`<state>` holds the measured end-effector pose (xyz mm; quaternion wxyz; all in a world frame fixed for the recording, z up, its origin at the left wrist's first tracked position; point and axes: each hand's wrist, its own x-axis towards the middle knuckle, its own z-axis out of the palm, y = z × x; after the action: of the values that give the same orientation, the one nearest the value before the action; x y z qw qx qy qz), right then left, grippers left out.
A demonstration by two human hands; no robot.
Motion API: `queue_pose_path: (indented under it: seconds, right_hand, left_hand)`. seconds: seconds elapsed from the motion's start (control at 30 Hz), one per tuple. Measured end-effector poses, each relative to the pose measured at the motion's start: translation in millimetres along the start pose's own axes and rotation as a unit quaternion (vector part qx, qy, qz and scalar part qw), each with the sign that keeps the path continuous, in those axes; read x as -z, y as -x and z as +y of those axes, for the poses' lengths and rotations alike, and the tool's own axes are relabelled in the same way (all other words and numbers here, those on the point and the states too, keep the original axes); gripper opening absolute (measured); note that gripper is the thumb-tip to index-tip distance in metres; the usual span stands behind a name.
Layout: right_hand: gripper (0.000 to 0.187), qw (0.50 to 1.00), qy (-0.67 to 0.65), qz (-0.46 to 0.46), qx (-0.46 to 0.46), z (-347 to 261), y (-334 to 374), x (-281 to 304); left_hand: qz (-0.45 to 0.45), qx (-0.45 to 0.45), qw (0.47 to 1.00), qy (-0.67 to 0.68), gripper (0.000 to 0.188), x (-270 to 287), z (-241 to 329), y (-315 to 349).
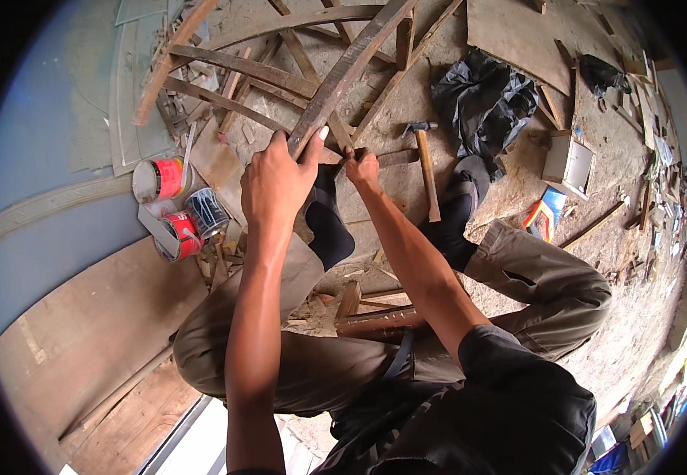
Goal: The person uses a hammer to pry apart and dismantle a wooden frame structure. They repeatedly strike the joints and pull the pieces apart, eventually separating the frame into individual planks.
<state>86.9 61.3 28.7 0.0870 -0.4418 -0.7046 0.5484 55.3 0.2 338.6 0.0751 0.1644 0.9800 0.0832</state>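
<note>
The brown, crossbarred wooden frame [356, 70] (apparently scuffed) slants away ahead.

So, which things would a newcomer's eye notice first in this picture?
Probably the big wooden frame at the top, with the left hand on it. To the right lie a hammer and a crumpled black plastic bag. Three cans, two with red labels, sit at the left.

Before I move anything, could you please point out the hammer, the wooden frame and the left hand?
Hammer [427, 176], head view: middle of the wooden handle.
Wooden frame [351, 70], head view: the held beam.
Left hand [274, 184], head view: back of the hand.
</note>
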Motion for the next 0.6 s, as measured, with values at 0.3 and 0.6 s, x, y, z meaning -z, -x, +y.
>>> queue_pose_path:
  seconds: [0.3, 0.6]
  right_hand:
    - [0.039, 0.992, 0.070, -0.088, -0.058, -13.2, -16.1, 12.3]
    - [0.064, 0.941, -0.324, -0.101, -0.007, -126.4, -72.4, 131.0]
  left_hand:
    - [-0.015, -0.004, 0.999, 0.034, 0.058, -2.1, -7.5, -5.4]
    - [0.009, -0.022, 0.998, 0.056, 0.054, 0.8, -20.3, 0.3]
